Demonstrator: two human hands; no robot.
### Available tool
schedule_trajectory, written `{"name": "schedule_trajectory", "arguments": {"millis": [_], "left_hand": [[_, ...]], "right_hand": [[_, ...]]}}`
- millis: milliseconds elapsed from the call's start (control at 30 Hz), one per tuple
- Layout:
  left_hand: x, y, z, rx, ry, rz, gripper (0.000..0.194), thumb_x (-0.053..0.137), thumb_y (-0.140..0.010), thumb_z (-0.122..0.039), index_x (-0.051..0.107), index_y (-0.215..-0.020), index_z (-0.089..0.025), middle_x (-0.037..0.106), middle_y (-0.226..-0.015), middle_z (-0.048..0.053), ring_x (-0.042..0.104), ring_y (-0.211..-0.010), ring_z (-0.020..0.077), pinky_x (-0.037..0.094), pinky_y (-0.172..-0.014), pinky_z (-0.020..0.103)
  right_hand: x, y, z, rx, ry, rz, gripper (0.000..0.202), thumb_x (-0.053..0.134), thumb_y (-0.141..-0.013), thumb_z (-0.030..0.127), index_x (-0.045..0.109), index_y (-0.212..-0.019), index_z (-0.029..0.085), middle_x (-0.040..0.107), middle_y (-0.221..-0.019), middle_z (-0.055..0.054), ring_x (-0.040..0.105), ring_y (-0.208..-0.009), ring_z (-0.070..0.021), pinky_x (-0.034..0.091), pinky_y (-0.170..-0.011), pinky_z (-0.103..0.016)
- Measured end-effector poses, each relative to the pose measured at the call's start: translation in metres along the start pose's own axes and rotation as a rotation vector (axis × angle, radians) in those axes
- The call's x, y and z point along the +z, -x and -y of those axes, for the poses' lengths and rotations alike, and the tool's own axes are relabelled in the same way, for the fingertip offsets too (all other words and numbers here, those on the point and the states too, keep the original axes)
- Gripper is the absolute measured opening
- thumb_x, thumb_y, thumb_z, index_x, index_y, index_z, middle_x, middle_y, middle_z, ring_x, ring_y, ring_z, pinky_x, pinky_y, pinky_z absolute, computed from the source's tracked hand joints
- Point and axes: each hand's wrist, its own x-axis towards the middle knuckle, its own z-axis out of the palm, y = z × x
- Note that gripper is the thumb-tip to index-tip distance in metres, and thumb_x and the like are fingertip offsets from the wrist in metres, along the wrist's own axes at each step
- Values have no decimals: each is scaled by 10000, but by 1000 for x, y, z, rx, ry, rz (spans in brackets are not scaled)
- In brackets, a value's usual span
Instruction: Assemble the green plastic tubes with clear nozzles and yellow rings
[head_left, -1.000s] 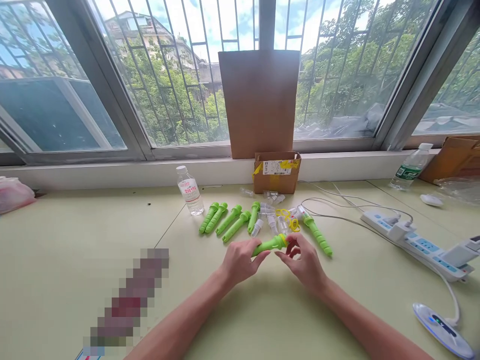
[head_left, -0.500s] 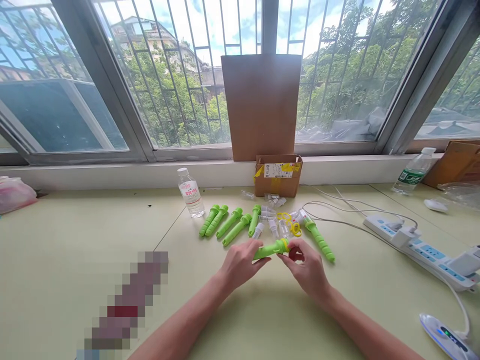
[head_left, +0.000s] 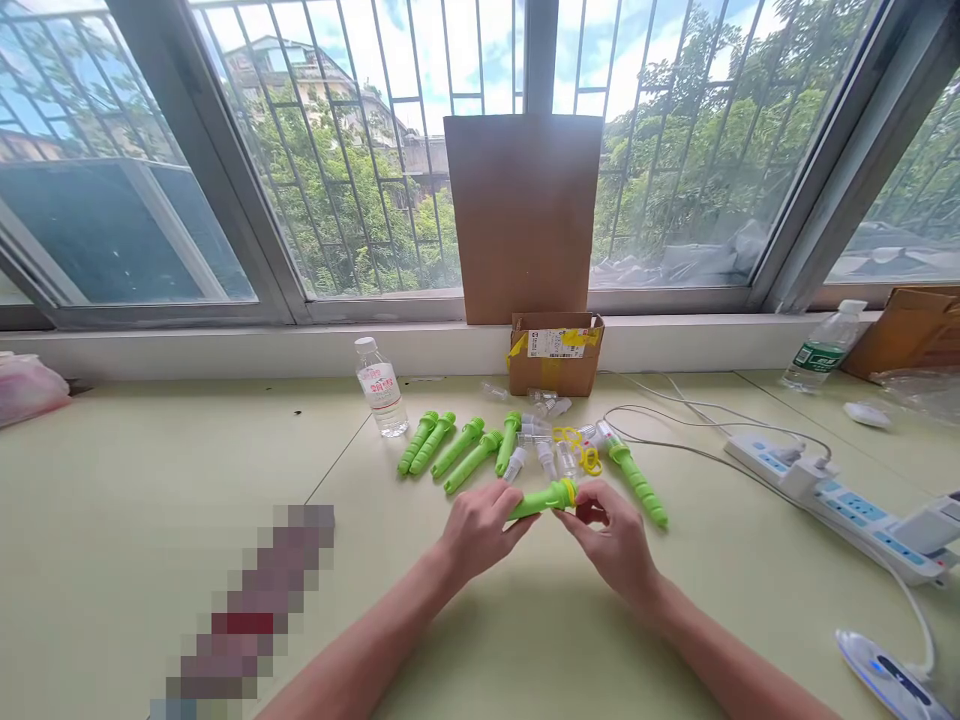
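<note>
My left hand (head_left: 480,528) is closed around the body of a green plastic spike (head_left: 534,504), held just above the table with its collar end to the right. A yellow ring (head_left: 571,492) sits around that collar, and the fingertips of my right hand (head_left: 616,535) pinch it there. Beyond my hands, several more green spikes (head_left: 472,462) lie side by side to the left. To the right rests another green spike (head_left: 639,486) with a clear piece on its top end. Loose yellow rings (head_left: 592,461) and clear plastic fittings (head_left: 546,460) are scattered between them.
A labelled water bottle (head_left: 381,388) stands behind the spikes. Farther back are a small cardboard box (head_left: 553,372) and an upright brown board (head_left: 525,220). Cables run to a power strip (head_left: 847,505) at right. A white device (head_left: 892,675) lies at the lower right.
The view has shifted very slightly. Both hands keep nearly the same place and hold on the spike and its yellow ring.
</note>
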Motion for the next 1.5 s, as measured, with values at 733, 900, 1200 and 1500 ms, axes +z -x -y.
{"name": "schedule_trajectory", "arguments": {"millis": [733,900,1200,1500], "left_hand": [[4,7,-2,-94,41,90,262,524,-883,-414,571,-779,-178,604,-581,-16,527,-453,102,351,-439,233],[2,1,4,-104,55,73,308,581,-834,-484,583,-803,-178,636,-657,14,586,-550,124,392,-485,222],[0,0,9,-15,-44,52,213,565,-867,-386,604,-806,-185,623,-629,5,578,-535,124,369,-492,229],[0,3,3,-46,1,30,264,582,-847,-427,619,-789,-172,646,-609,0,589,-511,124,383,-481,236]], "right_hand": [[0,1,-4,81,39,65,213,626,-817,377,512,-861,203,573,-719,-8,576,-561,-132,527,-474,-260],[0,0,-6,107,19,42,239,655,-795,400,526,-809,199,538,-625,20,538,-512,-125,511,-468,-263],[0,-2,-11,219,-116,22,288,686,-767,432,541,-785,184,575,-667,-7,568,-536,-144,533,-469,-286],[-3,-4,-8,183,-56,83,286,685,-768,395,512,-869,191,532,-716,2,536,-577,-133,533,-458,-266]]}}
